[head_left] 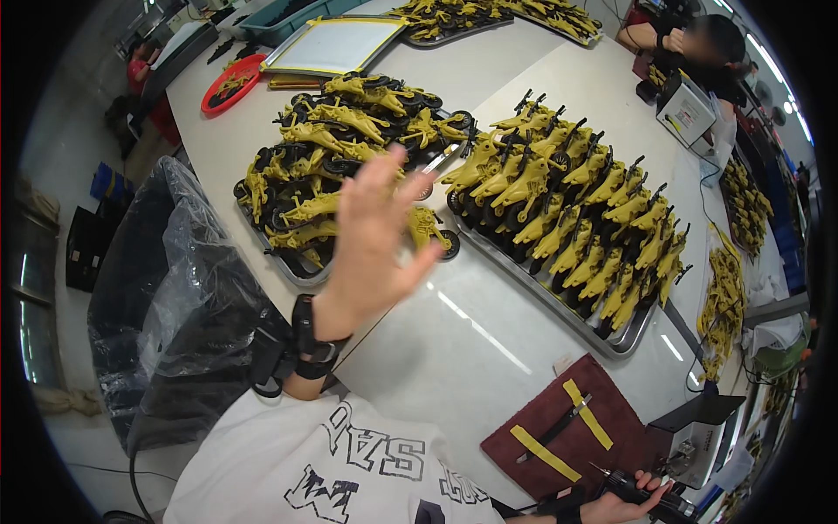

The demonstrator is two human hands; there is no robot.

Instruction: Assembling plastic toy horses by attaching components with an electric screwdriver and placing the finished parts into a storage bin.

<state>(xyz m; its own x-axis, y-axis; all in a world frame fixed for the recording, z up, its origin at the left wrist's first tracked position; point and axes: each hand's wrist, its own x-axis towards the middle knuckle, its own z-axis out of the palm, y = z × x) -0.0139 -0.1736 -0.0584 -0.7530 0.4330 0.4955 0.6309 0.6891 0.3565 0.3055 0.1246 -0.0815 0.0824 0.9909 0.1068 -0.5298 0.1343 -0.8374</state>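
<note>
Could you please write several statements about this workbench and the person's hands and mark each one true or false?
1. The left hand is raised with fingers spread, holding nothing. True.
2. The right hand is empty. False: it grips a dark handheld power tool at the lower edge.
3. The two metal trays near the left hand hold yellow plastic toy motorcycles with black wheels. True.
4. The dark red cloth mat with two yellow strips lies on top of the trays. False: it lies on the white table, nearer the person than the trays.
5. A red round dish sits at the table's far left. True.
</note>
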